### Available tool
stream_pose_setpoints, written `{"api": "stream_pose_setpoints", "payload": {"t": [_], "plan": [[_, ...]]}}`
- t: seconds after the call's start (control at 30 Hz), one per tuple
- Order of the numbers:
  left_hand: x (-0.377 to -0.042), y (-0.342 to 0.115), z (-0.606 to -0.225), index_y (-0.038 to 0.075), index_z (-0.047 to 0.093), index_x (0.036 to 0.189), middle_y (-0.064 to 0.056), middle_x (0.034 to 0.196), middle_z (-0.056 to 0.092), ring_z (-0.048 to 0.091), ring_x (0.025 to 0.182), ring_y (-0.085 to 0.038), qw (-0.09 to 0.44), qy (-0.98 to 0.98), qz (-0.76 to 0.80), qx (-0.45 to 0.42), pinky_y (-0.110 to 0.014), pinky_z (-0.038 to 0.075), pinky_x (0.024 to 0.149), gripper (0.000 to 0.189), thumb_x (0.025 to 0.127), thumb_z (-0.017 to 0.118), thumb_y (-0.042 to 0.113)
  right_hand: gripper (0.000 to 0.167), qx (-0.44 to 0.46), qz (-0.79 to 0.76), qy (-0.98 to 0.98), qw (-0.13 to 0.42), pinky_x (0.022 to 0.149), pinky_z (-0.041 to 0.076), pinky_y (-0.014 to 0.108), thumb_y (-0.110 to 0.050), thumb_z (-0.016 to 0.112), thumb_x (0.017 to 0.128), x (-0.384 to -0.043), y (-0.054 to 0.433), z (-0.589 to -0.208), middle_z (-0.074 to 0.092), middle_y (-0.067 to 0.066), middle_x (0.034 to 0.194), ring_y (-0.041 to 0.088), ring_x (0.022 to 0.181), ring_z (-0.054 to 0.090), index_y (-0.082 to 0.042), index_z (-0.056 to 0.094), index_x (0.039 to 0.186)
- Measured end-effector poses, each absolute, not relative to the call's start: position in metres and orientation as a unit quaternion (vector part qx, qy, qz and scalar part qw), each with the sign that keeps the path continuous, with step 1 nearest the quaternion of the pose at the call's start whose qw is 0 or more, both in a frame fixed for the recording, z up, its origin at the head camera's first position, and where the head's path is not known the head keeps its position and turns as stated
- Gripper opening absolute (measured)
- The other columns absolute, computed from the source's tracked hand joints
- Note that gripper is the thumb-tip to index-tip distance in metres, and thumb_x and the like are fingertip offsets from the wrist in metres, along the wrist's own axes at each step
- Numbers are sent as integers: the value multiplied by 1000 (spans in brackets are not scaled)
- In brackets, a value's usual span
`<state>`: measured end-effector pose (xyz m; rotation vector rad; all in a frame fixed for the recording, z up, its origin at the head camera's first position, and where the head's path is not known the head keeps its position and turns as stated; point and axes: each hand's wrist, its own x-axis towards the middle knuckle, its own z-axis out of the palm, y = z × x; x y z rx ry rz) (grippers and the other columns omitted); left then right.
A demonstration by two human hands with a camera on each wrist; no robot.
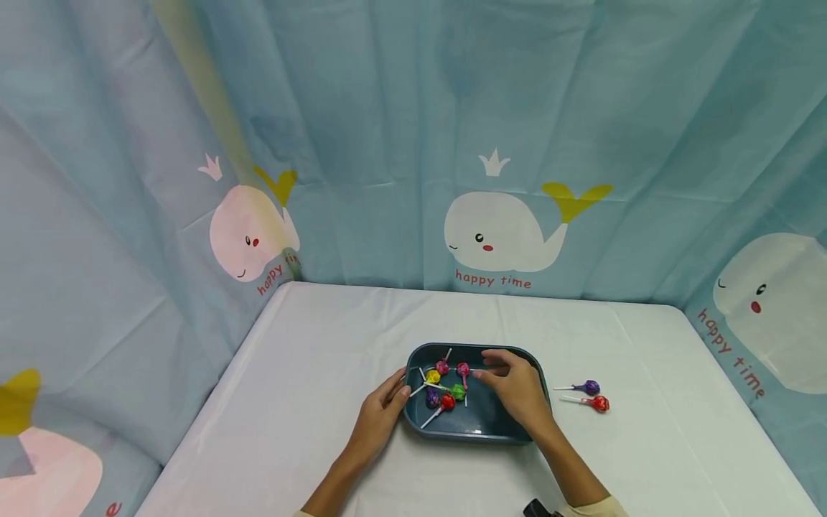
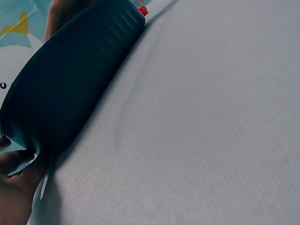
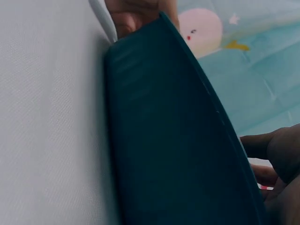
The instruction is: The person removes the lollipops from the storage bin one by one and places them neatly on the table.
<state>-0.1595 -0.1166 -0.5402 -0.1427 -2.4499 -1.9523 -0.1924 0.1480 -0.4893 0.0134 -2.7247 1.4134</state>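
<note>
A dark teal tray stands on the white table. My left hand holds its left end, thumb and fingers at the corner; the left wrist view shows these fingers against the outer wall. Several lollipops lie in the tray's left half: a yellow one, a green one, a red one, a purple one and two pink ones. My right hand reaches over the right side, thumb and forefinger apart, beside the right-hand pink lollipop. Its palm side is hidden.
Right of the tray, a purple lollipop and a red lollipop lie on the white tablecloth. Blue whale-print curtains hang behind and beside the table. A black object shows near my right sleeve.
</note>
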Motion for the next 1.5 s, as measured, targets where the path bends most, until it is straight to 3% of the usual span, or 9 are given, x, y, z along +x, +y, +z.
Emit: {"api": "stream_pose_setpoints", "payload": {"t": [0.4, 0.9, 1.2, 1.5], "plan": [[-159, -118, -542, 6, 53, 156, -20, 154, 57, 55, 144, -33, 2, -784, -619, -45, -46, 41, 118, 51, 110, 60, 29, 40, 21, 455, -890, -4, 90, 64, 47, -16, 83, 93, -201, 137, -498, 75, 16, 125, 29, 103, 76, -6, 73, 131], [-159, -118, -542, 6, 52, 156, -17, 157, 54, 52, 147, -32, -2, -777, -627, -47, -45, 39, 120, 52, 110, 60, 30, 34, 65, 432, -899, -22, 82, 63, 43, -12, 85, 91, -211, 125, -499, 76, 10, 116, 20, 95, 71, -6, 78, 123], [-159, -118, -542, 5, 52, 156, -20, 155, 56, 54, 145, -34, -2, -775, -630, -48, -45, 41, 118, 53, 110, 60, 29, 22, 86, 399, -912, -24, 79, 61, 40, -1, 81, 91, -214, 124, -502, 69, 10, 106, 19, 89, 63, -1, 80, 112], [-159, -117, -541, 6, 53, 156, -18, 158, 54, 52, 147, -34, 0, -780, -624, -48, -44, 41, 118, 52, 110, 60, 29, 14, 70, 385, -920, -29, 72, 59, 36, 3, 78, 91, -216, 127, -502, 73, 6, 95, 18, 80, 63, -7, 77, 100]]}}
